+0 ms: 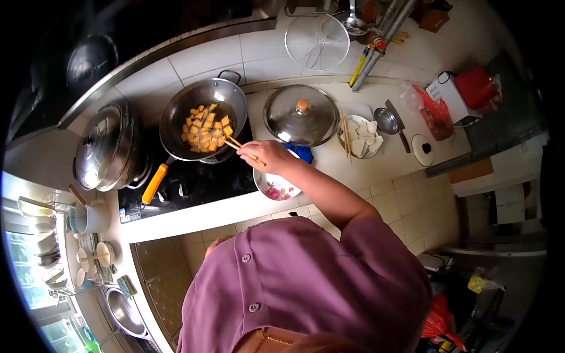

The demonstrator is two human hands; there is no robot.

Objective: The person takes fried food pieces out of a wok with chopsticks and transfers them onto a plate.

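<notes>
My right hand (264, 156) is closed around a pair of wooden chopsticks (235, 143), whose tips reach into the wok (170, 126). Golden fried cubes (207, 128), perhaps tofu, lie in bubbling oil there. The wok's orange handle (155, 184) points toward me. Beneath my right hand sits a white bowl with pink flowers (275, 189), partly covered by the hand and forearm. Only a sliver of my left hand (215, 246) shows beside my shirt at waist height; its fingers are hidden.
A steel steamer pot (106, 147) stands left of the wok on the black stove (218, 182). Rightward are a glass lid (288, 120), a bowl of white slices (360, 138) with chopsticks on it, a ladle-like metal cup (386, 120) and a knife (402, 130). A sink (123, 312) lies at lower left.
</notes>
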